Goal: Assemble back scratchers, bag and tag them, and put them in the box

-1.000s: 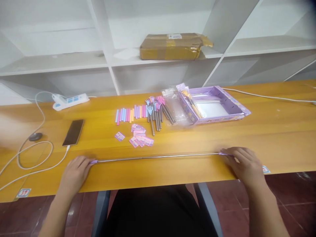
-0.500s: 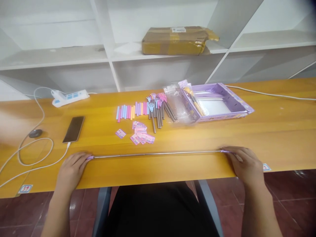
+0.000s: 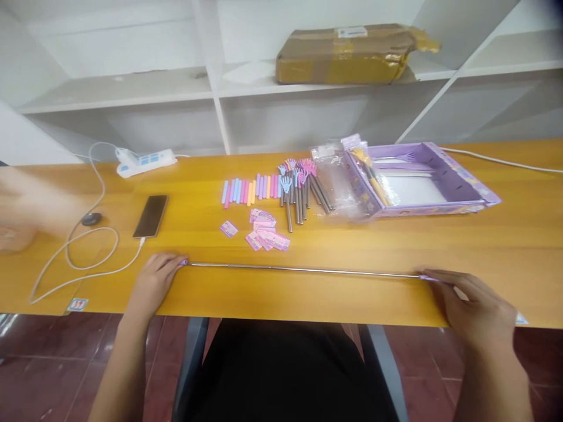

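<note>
A long thin metal rod (image 3: pixel 303 269) with purple ends stretches across the front of the wooden table. My left hand (image 3: pixel 155 281) is closed on its left end, and my right hand (image 3: pixel 477 305) pinches the purple piece at its right end. Behind the rod lie pink printed cards (image 3: pixel 266 231) and a row of short pastel tubes (image 3: pixel 250 190). Beside the tubes, several hand-shaped heads on dark metal handles (image 3: pixel 301 196) are bunched together. Clear plastic bags (image 3: pixel 338 181) lie against a purple open box (image 3: pixel 457 208), where a bagged yellow piece (image 3: pixel 373 179) rests.
A phone (image 3: pixel 151 216) on a white cable, a black round object (image 3: pixel 91 219) and a white power strip (image 3: pixel 147 162) are at the left. A blurred arm (image 3: pixel 26 205) shows at the far left. A taped carton (image 3: pixel 343 58) sits on the shelf behind.
The view has shifted, and my hands are slightly farther apart in it, still on the rod. The rod now slopes down to the right. A blurred arm has come in at the far left.
</note>
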A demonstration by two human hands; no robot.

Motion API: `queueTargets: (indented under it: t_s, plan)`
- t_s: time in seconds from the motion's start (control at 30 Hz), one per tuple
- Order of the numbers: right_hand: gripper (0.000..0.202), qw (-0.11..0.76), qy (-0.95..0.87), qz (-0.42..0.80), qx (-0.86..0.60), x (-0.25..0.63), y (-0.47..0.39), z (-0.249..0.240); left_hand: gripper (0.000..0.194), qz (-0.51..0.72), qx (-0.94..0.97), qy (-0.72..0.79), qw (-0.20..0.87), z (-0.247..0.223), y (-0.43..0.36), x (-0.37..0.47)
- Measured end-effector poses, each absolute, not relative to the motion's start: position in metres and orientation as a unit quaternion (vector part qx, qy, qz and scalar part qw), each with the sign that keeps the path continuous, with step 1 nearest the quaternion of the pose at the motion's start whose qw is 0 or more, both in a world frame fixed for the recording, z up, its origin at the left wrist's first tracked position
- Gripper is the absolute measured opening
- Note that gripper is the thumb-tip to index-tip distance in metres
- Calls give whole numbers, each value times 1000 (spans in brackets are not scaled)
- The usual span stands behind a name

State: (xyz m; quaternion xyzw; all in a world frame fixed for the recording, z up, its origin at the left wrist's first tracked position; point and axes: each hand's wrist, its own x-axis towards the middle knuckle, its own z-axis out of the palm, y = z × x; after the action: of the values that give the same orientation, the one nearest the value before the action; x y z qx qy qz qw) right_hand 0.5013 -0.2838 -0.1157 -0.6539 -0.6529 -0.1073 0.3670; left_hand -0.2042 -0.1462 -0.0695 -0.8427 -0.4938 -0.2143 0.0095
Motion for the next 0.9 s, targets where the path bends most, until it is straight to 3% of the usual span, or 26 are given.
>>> queueTargets:
  t_s: [0.23,0.47,0.9]
  plan:
    - [21,364,-630,-112,-677,503,-286,-118,32,-185,-855,-483,-21,-65,-143,-208]
    - [22,383,-601,-101,-694,499,-284,-116,34,-180,-855,-470,-121,-54,-156,-209]
    - [23,372,-614,-114,-687,511,-287,-125,31,-198,-829,-509,-117,-64,-155,-208]
